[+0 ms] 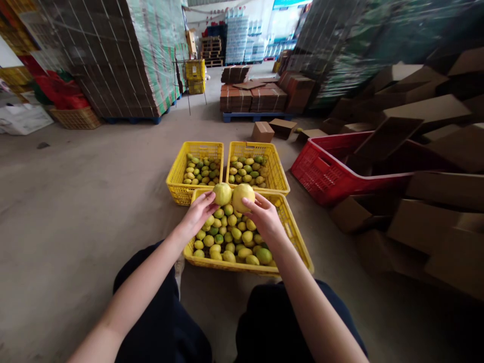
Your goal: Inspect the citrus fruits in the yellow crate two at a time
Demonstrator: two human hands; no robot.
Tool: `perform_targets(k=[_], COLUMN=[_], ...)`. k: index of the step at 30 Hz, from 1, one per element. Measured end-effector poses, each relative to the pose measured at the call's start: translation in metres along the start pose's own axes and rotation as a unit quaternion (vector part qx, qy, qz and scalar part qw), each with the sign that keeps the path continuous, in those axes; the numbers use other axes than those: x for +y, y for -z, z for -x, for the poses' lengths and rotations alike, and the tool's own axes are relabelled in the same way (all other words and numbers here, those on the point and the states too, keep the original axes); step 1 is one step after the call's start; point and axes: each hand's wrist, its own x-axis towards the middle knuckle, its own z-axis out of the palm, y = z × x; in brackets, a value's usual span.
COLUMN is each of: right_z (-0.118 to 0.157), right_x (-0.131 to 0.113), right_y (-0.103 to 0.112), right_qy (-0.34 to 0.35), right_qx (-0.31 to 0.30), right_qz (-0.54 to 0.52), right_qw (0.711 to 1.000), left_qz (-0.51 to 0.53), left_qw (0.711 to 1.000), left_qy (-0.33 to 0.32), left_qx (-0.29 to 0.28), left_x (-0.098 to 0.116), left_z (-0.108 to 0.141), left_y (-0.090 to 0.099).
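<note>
My left hand (199, 210) holds a greenish-yellow lemon (222, 193) by the fingertips. My right hand (264, 216) holds a larger yellow lemon (242, 197) right beside it. Both fruits are raised over the far rim of the nearest yellow crate (298, 242), which is filled with several yellow and green lemons. Beyond it stand two more yellow crates side by side, the left one (177, 174) and the right one (278, 171), each with a shallower layer of lemons.
A red crate (325, 174) lies tilted to the right amid a heap of brown cardboard boxes (427, 217). Small boxes (262, 132) and a pallet of flat cartons (257, 98) stand ahead. Tall wrapped carton stacks (113, 55) rise at the left. My knees (166, 312) frame the near crate.
</note>
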Motion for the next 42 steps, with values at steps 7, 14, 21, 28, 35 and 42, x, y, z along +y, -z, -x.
perform_targets(k=[7,14,21,28,35,42], right_z=[0.000,-0.002,0.001,0.001,-0.003,-0.005], right_x=[0.003,0.004,0.005,0.002,0.004,0.010], right_y=[-0.003,-0.005,-0.006,-0.005,0.003,0.006], right_qy=[-0.017,-0.039,-0.024,-0.024,-0.030,-0.037], right_qx=[0.028,0.028,0.010,-0.010,-0.022,-0.055], right_qz=[-0.001,-0.043,-0.018,-0.006,0.017,-0.017], right_qw=[0.999,0.998,0.999,1.000,0.999,0.998], left_qz=[-0.012,-0.068,-0.123,-0.062,0.000,-0.020], left_qw=[0.999,0.996,0.991,0.998,1.000,1.000], left_qy=[-0.030,-0.055,-0.049,-0.027,0.002,-0.008], left_qx=[-0.004,0.000,-0.016,-0.001,-0.002,0.012], left_x=[0.000,-0.001,0.001,0.003,0.004,0.005], left_z=[-0.002,0.000,0.007,0.004,0.001,-0.001], left_y=[-0.001,-0.002,-0.009,-0.004,0.000,0.000])
